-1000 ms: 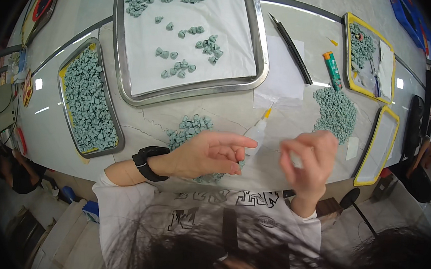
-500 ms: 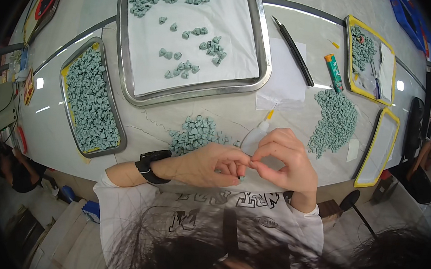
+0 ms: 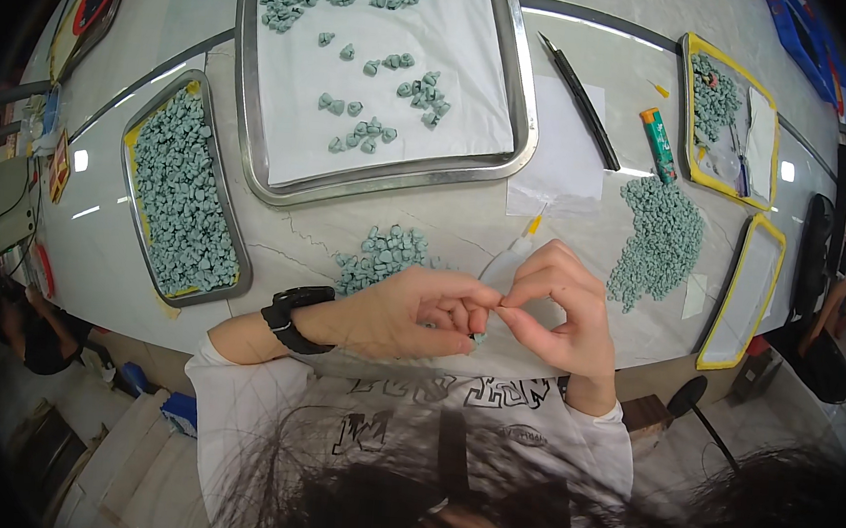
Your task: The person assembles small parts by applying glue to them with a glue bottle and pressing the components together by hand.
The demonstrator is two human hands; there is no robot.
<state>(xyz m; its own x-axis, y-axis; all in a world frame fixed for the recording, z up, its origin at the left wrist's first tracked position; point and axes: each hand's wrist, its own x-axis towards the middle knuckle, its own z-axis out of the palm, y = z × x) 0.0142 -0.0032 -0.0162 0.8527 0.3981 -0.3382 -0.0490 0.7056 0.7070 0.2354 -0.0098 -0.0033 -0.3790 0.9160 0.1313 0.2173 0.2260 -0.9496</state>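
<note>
My left hand, with a black watch on its wrist, is closed, and a small grey-green lump shows by its thumb tip. My right hand is in a pinch. Its fingertips meet the tip of my left index finger, and whatever is between them is too small to make out. Just behind my left hand lies a loose heap of grey-green lumps, partly covered by it. A white squeeze bottle with a yellow tip leans beyond my right hand, which hides part of it.
A large paper-lined metal tray with similar lumps stands at the back. Another tray at left is full. To the right lie finer grey-green pieces, a green tube, black tweezers on white paper and two yellow-rimmed trays.
Both hands stay together at the fingertips. The left thumb has shifted, and the grey-green lump by it shows more. The whole view has moved slightly.
</note>
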